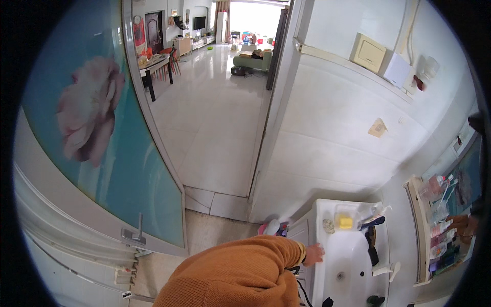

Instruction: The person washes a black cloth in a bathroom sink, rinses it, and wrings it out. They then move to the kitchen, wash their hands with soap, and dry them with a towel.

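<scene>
My left hand [314,255], in an orange knitted sleeve, touches the near rim of a white washbasin [319,280] at the lower right. Its fingers look slightly apart, and no object shows in them. My right hand is out of view. A yellow bar of soap [345,221] lies in a clear dish at the basin's corner, beside a pale, rough, round item [328,226]. A dark-handled item [373,223] lies next to the dish. Dark items [372,247] rest along the basin's back, near the white faucet [387,271]. The drain is visible.
A blue door with a flower picture [92,111] stands ajar on the left, its handle [136,234] low. A raised threshold [215,201] leads to a tiled room with a table and sofa. A shelf with bottles [422,238] hangs beside a mirror. A black cable [303,292] hangs by the cabinet.
</scene>
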Tool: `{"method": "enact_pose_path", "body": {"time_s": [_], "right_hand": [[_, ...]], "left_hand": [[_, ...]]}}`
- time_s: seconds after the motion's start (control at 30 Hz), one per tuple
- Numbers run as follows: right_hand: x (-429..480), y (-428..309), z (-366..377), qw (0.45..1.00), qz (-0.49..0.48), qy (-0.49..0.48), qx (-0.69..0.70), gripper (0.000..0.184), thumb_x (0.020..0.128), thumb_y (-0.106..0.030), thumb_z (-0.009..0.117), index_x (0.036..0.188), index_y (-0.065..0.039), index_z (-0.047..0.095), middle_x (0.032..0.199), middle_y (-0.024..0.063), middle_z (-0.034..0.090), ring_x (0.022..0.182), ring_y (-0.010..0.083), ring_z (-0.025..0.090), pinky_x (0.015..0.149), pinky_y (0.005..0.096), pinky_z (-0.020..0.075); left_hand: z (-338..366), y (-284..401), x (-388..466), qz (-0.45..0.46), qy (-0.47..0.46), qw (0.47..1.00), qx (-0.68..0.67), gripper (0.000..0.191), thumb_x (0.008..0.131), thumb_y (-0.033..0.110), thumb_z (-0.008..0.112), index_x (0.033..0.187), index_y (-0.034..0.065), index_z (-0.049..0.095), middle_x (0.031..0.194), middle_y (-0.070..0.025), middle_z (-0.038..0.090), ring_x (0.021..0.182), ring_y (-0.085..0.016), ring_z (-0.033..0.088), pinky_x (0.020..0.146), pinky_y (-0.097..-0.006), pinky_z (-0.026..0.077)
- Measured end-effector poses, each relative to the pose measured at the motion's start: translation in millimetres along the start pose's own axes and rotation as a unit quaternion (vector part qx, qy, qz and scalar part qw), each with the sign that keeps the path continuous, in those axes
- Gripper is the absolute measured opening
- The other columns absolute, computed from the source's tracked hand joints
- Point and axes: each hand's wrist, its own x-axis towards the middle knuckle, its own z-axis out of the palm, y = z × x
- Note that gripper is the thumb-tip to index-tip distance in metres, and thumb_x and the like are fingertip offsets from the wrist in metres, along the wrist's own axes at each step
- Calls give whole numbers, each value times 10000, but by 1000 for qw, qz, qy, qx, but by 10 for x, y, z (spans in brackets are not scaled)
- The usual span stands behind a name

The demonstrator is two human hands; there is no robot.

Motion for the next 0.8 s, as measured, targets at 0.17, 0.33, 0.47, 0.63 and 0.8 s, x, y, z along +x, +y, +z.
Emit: {"method": "enact_pose_path", "body": {"time_s": [0.17, 0.33, 0.47, 0.63, 0.8], "right_hand": [[-7, 42, -51, 996, 42, -75, 13, 553, 690, -457, 760, 1079, -105, 584, 942, 149, 585, 748, 339, 590, 673, 460, 502], [-30, 77, -45, 994, 31, -83, 58, 606, 723, -418, 754, 1133, -27, 540, 1023, 203, 556, 853, 380, 568, 756, 467, 488], [-40, 137, -15, 987, 42, -120, 100, 613, 753, -412, 735, 1143, 12, 522, 1052, 238, 531, 930, 401, 537, 818, 479, 461], [-44, 177, -9, 992, -70, -96, 52, 591, 773, -400, 722, 1147, 11, 521, 1045, 235, 535, 939, 401, 533, 827, 481, 453], [-33, 159, 10, 978, 68, -157, 117, 503, 815, -210, 670, 1215, 14, 464, 1160, 215, 489, 1050, 405, 500, 889, 481, 443]], "left_hand": [[-20, 98, -40, -22, 8, 999, 27, 649, 813, 207, 576, 1424, 166, 362, 1527, -159, 193, 1427, -316, 131, 1122, -536, 125], [51, 160, -49, -47, 19, 998, 28, 663, 816, 203, 578, 1432, 144, 341, 1531, -156, 180, 1425, -317, 128, 1105, -531, 160], [167, 188, -5, -75, 49, 996, 25, 712, 765, 217, 658, 1415, 157, 373, 1516, -141, 233, 1421, -317, 144, 1046, -535, 264], [190, 212, -41, -82, 57, 995, -6, 694, 774, 198, 643, 1411, 141, 375, 1515, -141, 232, 1423, -320, 128, 958, -525, 375], [115, 246, -109, -84, 50, 995, -16, 609, 842, 157, 549, 1413, 88, 349, 1513, -183, 190, 1425, -338, 93, 912, -519, 410]]}}
